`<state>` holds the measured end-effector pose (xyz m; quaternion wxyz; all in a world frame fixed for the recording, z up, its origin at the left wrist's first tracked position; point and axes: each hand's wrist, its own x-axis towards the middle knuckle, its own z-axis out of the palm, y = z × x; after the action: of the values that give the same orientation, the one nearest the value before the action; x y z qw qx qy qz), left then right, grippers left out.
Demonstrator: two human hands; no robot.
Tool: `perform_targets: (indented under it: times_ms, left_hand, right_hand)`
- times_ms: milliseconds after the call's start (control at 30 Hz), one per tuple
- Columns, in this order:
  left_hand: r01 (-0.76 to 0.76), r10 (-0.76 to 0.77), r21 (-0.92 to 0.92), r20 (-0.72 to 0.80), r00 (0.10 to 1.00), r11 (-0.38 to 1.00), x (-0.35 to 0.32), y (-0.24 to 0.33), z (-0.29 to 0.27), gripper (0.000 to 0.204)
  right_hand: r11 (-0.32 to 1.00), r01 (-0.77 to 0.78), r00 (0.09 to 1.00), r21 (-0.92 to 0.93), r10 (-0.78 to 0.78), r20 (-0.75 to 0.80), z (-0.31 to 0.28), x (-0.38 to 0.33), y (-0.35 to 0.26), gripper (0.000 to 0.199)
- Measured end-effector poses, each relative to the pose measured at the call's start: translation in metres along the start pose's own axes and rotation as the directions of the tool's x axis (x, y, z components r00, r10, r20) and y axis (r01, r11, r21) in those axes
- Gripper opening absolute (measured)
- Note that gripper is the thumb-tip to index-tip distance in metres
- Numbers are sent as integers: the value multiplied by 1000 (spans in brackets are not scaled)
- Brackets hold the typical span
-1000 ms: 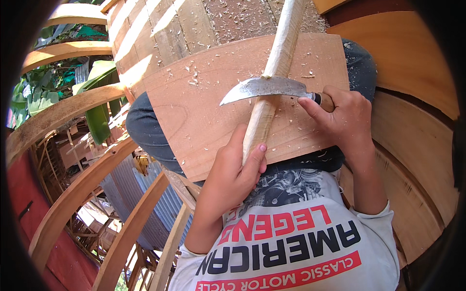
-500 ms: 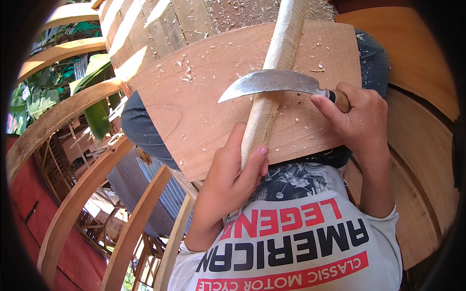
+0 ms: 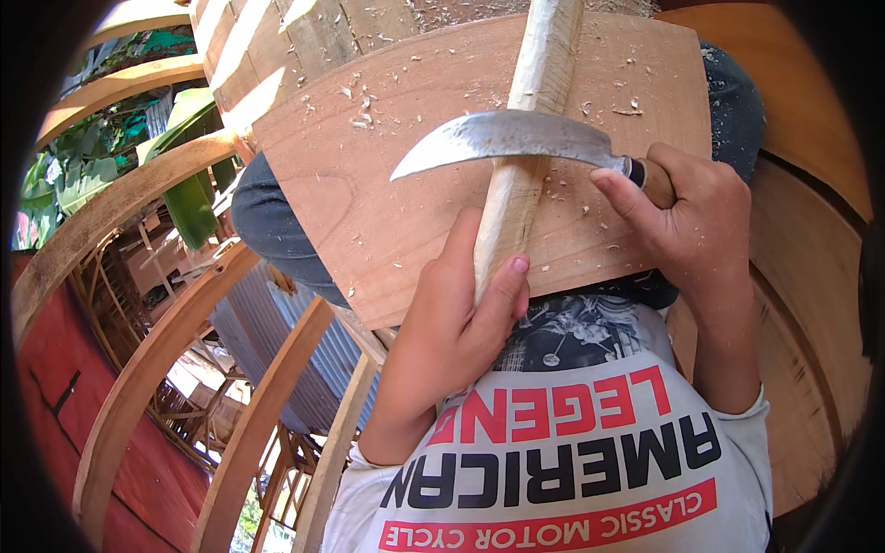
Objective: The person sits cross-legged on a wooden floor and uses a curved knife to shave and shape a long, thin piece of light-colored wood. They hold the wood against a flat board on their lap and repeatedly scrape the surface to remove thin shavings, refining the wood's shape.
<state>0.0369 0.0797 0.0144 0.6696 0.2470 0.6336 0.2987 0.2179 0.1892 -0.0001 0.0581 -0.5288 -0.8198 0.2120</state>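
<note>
My left hand (image 3: 461,318) is wrapped round the near end of a pale wooden stick (image 3: 510,214), which runs away from me across a board on my lap. In my right hand (image 3: 696,214) is the wooden handle of a curved knife (image 3: 502,136), my thumb lying along the handle near the blade. The wide blade crosses over the stick and its tip points left. Whether the edge touches the wood I cannot tell. The stick's surface shows flat cut facets. Its far end runs out of view at the top.
A flat plywood board (image 3: 323,217) rests over my legs, dotted with wood shavings (image 3: 362,118). More shavings lie on the plank floor (image 3: 318,46) beyond. Curved wooden ribs (image 3: 138,189) stand at the left, with leaves and corrugated sheets behind. A curved brown panel (image 3: 797,101) is at the right.
The board, stick, knife and both hands appear shifted slightly right and up in the picture. The knife's tip has moved a little left over the stick. Both grips stay the same.
</note>
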Motion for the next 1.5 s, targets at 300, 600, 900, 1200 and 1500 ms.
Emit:
perform_targets:
  times_ms: [300, 600, 900, 1200, 1500]
  left_hand:
    - [-49, 49, -15, 20, 999, 999, 1, -1, 0, 27]
    - [-58, 57, 9, 35, 998, 998, 2, -3, -1, 19]
    - [-47, 47, 12, 10, 999, 999, 1, -3, -1, 22]
    - [-15, 15, 51, 12, 1000, 999, 0, 1, -4, 25]
    - [-70, 70, 14, 23, 997, 997, 1, -4, -3, 29]
  right_hand:
    - [999, 19, 1000, -37, -20, -18, 1, 1, -3, 57]
    - [960, 280, 960, -1, -280, -20, 4, -11, -7, 57]
    - [1000, 7, 1000, 20, -8, 20, -3, -1, 4, 61]
    - [967, -237, 971, 89, 233, 54, -21, 22, 13, 51]
    - [990, -27, 992, 136, 10, 123, -2, 8, 2, 31]
